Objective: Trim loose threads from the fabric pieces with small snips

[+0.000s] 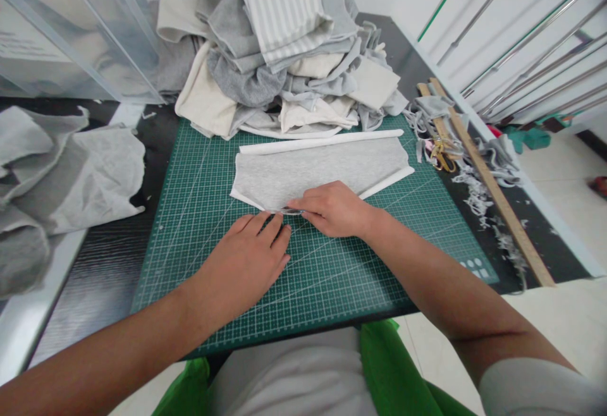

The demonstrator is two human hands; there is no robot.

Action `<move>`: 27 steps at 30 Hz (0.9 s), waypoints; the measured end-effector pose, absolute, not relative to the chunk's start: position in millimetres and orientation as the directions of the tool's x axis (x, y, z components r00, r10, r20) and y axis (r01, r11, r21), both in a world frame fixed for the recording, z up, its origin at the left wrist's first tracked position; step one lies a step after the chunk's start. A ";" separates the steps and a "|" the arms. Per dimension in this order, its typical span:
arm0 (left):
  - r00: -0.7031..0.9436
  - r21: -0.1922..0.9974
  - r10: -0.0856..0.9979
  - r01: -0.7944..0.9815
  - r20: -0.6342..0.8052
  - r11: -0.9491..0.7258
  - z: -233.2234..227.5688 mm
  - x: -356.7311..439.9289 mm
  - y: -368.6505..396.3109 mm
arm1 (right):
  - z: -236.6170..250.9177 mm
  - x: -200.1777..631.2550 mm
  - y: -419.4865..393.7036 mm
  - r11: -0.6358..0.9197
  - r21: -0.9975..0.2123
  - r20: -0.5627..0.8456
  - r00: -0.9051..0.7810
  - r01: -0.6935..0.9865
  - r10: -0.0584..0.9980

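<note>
A piece of heathered light-grey knit fabric (322,164) is laid out across the upper middle of a green cutting mat (327,283), just in front of a heaped pile of folded fabrics (258,81). Its surface is faintly streaked and looks soft and mostly smooth. The piece is stretched out sideways, longer than it is deep. Along its far side a straight, paler edge is curled into a narrow roll, by which a whitish band is formed. The near side is likewise edged in white at both ends, bent toward the person at the middle, where part of it is covered by the hands. The short right end is slightly wavy; the left end is cut nearly straight.

At the near edge, a slim metal tool (291,212) is gripped between the thumb and fingers of the right hand (334,208), the other fingers being curled in. What kind of tool it is cannot be told, as much of it is hidden. The left hand (253,258) is held open, palm down over the mat, with its fingers spread and its fingertips placed at the fabric's near edge, beside the tool's tip.
</note>
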State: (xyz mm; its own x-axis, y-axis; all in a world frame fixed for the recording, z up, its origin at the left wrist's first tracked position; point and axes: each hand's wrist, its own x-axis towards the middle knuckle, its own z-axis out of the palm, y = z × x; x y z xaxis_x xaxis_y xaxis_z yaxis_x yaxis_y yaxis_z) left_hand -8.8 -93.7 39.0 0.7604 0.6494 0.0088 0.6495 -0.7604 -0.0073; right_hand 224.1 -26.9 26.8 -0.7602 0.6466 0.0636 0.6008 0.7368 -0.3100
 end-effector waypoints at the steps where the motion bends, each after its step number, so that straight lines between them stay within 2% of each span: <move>1: 0.760 -0.007 0.650 0.650 0.008 -0.760 39.1 -9.0 -93.9 | 27.1 223.7 -27.3 0.739 -0.302 0.061 -0.761 0.603 0.646; 11: 0.768 -0.016 0.640 0.640 0.016 -0.768 39.2 -8.4 -93.0 | 36.3 217.3 -28.9 0.775 -0.139 -0.041 -0.785 0.617 0.618; 13: 0.769 -0.011 0.639 0.640 0.012 -0.769 39.4 -8.8 -93.0 | 36.7 217.2 -28.4 0.770 -0.161 -0.042 -0.784 0.618 0.620; 19: 0.766 -0.013 0.642 0.642 0.010 -0.766 38.7 -9.4 -93.2 | 26.7 220.8 -26.7 0.720 -0.345 0.064 -0.750 0.603 0.658; 27: 0.766 -0.016 0.642 0.642 0.020 -0.766 39.0 -9.6 -93.4 | 23.1 223.3 -24.3 0.707 -0.396 0.076 -0.746 0.586 0.661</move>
State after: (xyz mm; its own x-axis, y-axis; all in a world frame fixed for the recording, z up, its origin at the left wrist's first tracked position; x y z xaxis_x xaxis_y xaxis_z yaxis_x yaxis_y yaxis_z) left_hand -9.6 -93.4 39.0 0.7665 0.6420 0.0203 0.6423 -0.7663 -0.0161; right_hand 223.3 -24.3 23.1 -0.7462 0.6614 0.0757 0.5862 0.7067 -0.3961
